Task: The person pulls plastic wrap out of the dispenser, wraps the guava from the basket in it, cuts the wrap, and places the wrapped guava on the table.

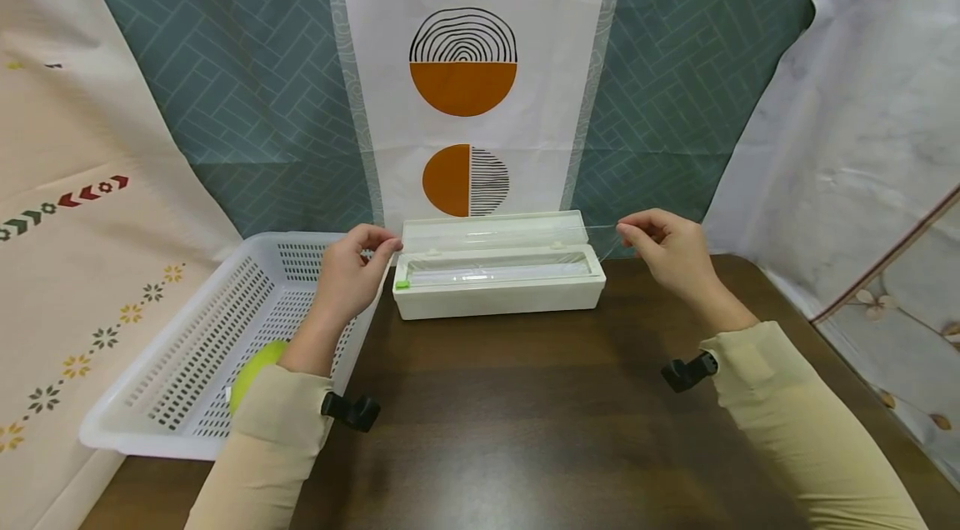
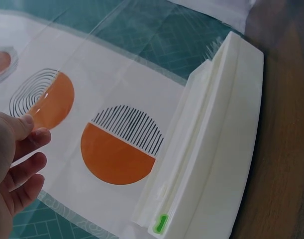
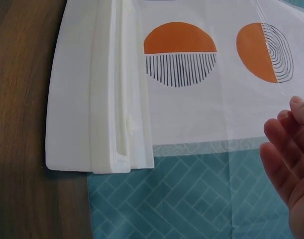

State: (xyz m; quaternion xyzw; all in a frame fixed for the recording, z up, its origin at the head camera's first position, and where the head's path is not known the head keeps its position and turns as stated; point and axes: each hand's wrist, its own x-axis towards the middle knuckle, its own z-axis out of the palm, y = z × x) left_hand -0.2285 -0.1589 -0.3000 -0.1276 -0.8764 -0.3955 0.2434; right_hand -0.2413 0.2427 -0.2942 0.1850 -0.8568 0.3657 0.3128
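Note:
A long white cling film dispenser (image 1: pixel 498 301) lies on the table with its lid (image 1: pixel 491 222) raised. A green cutter slide (image 1: pixel 402 284) sits at its left end. Clear plastic film (image 1: pixel 600 227) stretches up from the box between both hands. My left hand (image 1: pixel 348 276) pinches the film's left corner between thumb and index finger, beside the box's left end. My right hand (image 1: pixel 671 255) pinches the opposite corner, to the right of the box. In the left wrist view, the other left-hand fingers (image 2: pixel 30 184) curve loosely. Faint creases mark the film (image 3: pixel 263 17) in the right wrist view.
A white perforated plastic basket (image 1: pixel 108 430) stands at the left, with a yellow-green rounded thing (image 1: pixel 255 367) in it, partly behind the left forearm. Patterned cloth (image 1: pixel 247 55) hangs at the back. The brown wooden table (image 1: pixel 480 405) extends in front of the dispenser.

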